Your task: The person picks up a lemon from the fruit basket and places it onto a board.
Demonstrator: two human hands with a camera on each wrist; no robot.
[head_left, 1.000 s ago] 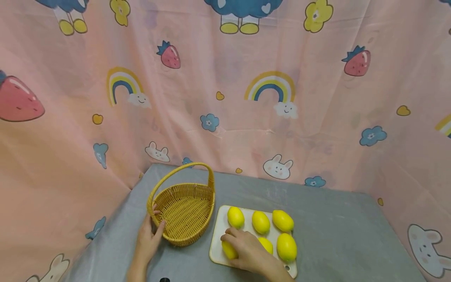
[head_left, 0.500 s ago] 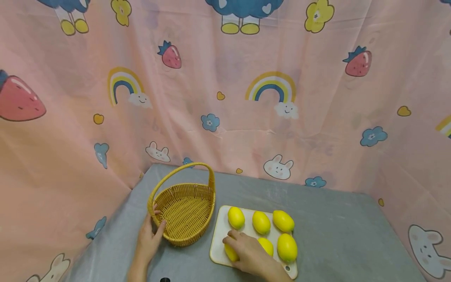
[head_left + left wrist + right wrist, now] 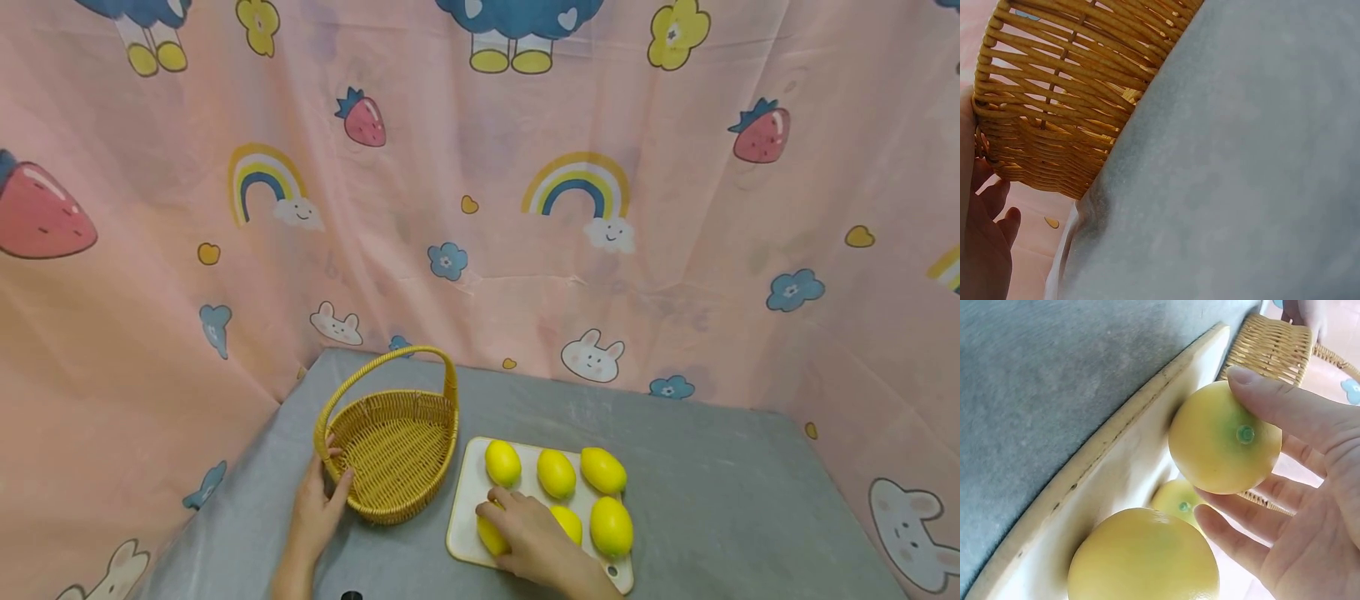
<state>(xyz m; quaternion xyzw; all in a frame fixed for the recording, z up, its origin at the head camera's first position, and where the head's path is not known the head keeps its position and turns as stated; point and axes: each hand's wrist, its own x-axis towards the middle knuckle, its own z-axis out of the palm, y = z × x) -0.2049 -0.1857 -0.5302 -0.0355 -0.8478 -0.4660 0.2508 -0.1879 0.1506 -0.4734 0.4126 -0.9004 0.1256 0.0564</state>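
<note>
A yellow wicker basket (image 3: 393,454) with a tall arched handle stands on the left of the table, with nothing inside it. My left hand (image 3: 313,504) grips its near left rim, thumb over the inner side and fingers outside. On a white cutting board (image 3: 463,521) right of the basket lie several yellow lemons. My right hand (image 3: 528,533) holds the front left lemon (image 3: 1222,440), thumb on one side and fingers on the other, close over the board. Beside that hand another lemon (image 3: 567,523) is partly hidden by it.
Three lemons line the board's far side, among them a middle lemon (image 3: 556,473). Another lemon (image 3: 611,527) sits at the front right, near the board's hanging hole (image 3: 612,572). A grey cloth (image 3: 712,500) covers the table. A pink printed curtain (image 3: 480,317) hangs behind. A small black object (image 3: 351,595) shows at the bottom edge.
My right hand has shifted very slightly on the front left lemon. The left hand, basket and other lemons stay where they were.
</note>
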